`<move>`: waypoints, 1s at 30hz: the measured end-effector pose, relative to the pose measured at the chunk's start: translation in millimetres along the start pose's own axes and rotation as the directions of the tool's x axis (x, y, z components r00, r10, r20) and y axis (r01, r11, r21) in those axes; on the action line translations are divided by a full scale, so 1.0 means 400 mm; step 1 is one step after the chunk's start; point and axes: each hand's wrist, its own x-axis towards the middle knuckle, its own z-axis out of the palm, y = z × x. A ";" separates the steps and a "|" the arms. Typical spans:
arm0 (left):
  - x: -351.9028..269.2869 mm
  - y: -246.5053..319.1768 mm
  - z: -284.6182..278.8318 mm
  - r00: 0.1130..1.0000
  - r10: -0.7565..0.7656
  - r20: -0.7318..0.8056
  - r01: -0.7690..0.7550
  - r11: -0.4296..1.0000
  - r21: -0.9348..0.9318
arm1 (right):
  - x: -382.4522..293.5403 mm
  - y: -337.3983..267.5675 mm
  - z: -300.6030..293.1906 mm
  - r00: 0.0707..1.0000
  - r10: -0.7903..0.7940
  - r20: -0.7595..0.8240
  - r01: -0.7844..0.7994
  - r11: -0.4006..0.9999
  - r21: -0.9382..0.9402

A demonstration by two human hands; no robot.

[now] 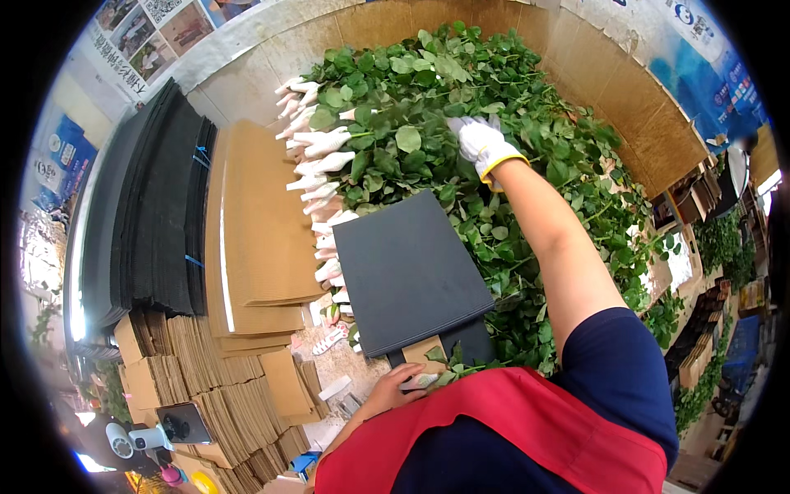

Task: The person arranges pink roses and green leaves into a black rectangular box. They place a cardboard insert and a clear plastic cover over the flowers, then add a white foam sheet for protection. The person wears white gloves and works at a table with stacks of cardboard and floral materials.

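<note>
My bare left hand (395, 388), low in the picture by my apron, is closed around a sleeved rose bud (421, 381) with its leafy stem pointing right. Just beyond it lies a stack of dark grey cardboard sheets (413, 272), with a piece of brown cardboard (424, 353) under its near edge. My right hand (484, 147), in a white glove with a yellow cuff, reaches far into a heap of leafy rose stems (395, 160). Leaves hide its fingertips, so any grip there is unclear. White-sleeved rose heads (327, 143) line the heap's left side.
Left of the heap stand brown corrugated sheets (265, 216) and tall stacks of black cardboard (160, 210). Folded brown cardboard (216, 383) is piled at lower left, near a phone (184, 423) and a small white camera (145, 438). Wooden boards (623, 111) wall the back and right.
</note>
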 end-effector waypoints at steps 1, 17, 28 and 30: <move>-0.004 -0.006 0.002 1.000 -0.010 0.008 0.010 1.000 -0.009 | 0.029 -0.009 -0.055 0.980 0.011 0.198 -0.005 0.999 -0.035; 0.021 -0.025 0.007 0.973 0.207 -0.105 -0.182 0.961 0.208 | -0.034 -0.030 -0.219 0.958 0.000 -0.286 0.068 0.972 0.226; 0.008 -0.129 0.016 0.994 -0.017 -0.110 0.008 0.996 -0.086 | -0.027 -0.061 -0.094 0.988 -0.108 -0.112 0.093 0.986 -0.138; 0.006 -0.098 0.003 0.994 -0.058 -0.090 0.052 0.997 -0.060 | -0.010 -0.093 -0.170 0.960 -0.008 0.279 -0.010 0.998 0.064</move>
